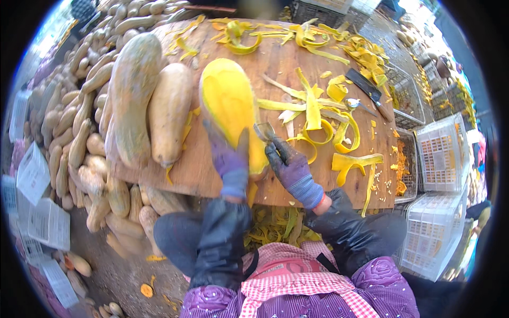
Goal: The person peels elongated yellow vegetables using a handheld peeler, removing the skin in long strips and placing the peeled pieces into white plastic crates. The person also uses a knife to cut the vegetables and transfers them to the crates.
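A partly peeled squash (228, 95) with bright yellow flesh lies lengthwise on the wooden board (191, 175) before me. My left hand (230, 159), in a purple and blue knit glove, grips its lower left side, fingers and thumb spread around it. In my gloved right hand (288, 161) is a peeler (264, 131) with a wide metal head and dark handle; its head is at the squash's right side. Two unpeeled squashes, a large mottled one (135, 99) and a smaller tan one (170, 111), lie to the left. Curled yellow peel strips (312, 107) are scattered to the right.
A cleaver (364, 84) and a small metal tool (360, 105) lie at the board's right. Many whole squashes (79, 119) are heaped left. Plastic crates (441, 153) stand right, one holding orange scraps (402, 167). Peel (278, 224) is piled below the board's near edge.
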Motion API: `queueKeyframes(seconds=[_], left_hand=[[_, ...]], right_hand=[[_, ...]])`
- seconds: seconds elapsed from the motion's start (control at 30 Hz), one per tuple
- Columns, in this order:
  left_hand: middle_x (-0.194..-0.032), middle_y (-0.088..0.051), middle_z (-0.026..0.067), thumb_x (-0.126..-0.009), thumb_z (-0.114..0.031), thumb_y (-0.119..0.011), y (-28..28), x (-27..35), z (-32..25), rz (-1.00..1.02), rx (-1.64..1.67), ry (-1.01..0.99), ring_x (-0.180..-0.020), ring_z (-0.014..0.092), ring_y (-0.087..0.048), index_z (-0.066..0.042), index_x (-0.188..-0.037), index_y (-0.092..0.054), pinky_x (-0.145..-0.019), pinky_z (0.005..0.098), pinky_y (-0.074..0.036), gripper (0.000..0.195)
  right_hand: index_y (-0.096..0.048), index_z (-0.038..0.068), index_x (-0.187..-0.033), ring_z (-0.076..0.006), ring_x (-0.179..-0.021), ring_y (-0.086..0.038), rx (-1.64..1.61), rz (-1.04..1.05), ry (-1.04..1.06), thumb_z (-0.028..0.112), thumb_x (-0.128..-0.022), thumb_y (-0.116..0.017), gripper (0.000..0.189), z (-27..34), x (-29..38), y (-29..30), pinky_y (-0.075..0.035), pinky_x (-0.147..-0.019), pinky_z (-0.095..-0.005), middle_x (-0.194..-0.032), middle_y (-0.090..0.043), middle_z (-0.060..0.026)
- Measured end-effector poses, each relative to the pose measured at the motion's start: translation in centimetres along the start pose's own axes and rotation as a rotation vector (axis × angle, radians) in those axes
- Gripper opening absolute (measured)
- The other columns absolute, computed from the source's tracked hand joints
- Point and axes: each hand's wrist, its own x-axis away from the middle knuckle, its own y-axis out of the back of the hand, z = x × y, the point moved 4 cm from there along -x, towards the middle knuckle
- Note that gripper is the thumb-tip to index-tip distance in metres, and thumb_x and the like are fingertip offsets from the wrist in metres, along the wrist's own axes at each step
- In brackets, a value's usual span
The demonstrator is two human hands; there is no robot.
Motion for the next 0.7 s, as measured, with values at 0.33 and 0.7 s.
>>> queueKeyframes(seconds=[0.33, 0.7], left_hand=[[-0.158, -0.026, 0.0306, -0.070, -0.035, -0.089, -0.6, 5.0, 1.0, 0.049, -0.190, -0.146, -0.145, 0.047, -0.029, 0.002, -0.156, -0.019, -0.119, 0.0475, -0.030, 0.117], [-0.158, -0.029, 0.0265, -0.070, -0.024, -0.090, 0.1, 5.2, 3.7, 0.029, 0.061, -0.125, -0.145, 0.040, -0.033, 0.004, -0.156, -0.021, -0.117, 0.0453, -0.030, 0.113]], right_hand=[[-0.055, 0.020, -0.139, -0.0433, -0.103, -0.065, 0.390, 0.552, 0.265, 0.038, -0.103, -0.045, 0.041, -1.1, -28.1, -4.9, -0.053, -0.089, -0.0491, -0.118, -0.067, -0.0225], [-0.053, 0.023, -0.143, -0.0349, -0.082, -0.070, 0.436, 0.405, 0.064, 0.028, -0.100, -0.055, 0.044, 1.4, -12.2, 2.9, -0.056, -0.069, -0.0430, -0.098, -0.072, -0.0137]])
